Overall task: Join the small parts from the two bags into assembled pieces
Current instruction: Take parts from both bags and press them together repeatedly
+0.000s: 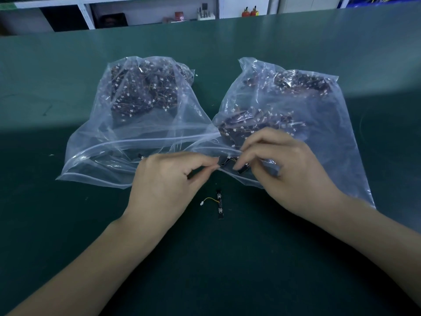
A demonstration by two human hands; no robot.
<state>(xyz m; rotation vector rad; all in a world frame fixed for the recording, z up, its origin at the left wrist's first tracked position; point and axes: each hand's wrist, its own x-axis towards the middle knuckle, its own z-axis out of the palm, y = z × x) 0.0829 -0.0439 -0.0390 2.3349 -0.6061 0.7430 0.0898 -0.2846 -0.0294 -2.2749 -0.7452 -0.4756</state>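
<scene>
Pinching small black parts [230,164] between both hands, left grip [169,179], right grip [276,165], bags behind.

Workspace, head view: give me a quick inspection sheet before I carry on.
Surface: dark green mat, bare in front.
Job's things: left bag and right bag, clear plastic, mouths toward the person, both full of small dark wired parts; one joined piece lies on the mat between the wrists.
Clutter: nothing seen.
Hands: left hand pinches something small; right hand holds dark parts at the right bag's mouth.
Cables: short yellow lead on the joined piece.
Surroundings: white shelving behind the bench.
</scene>
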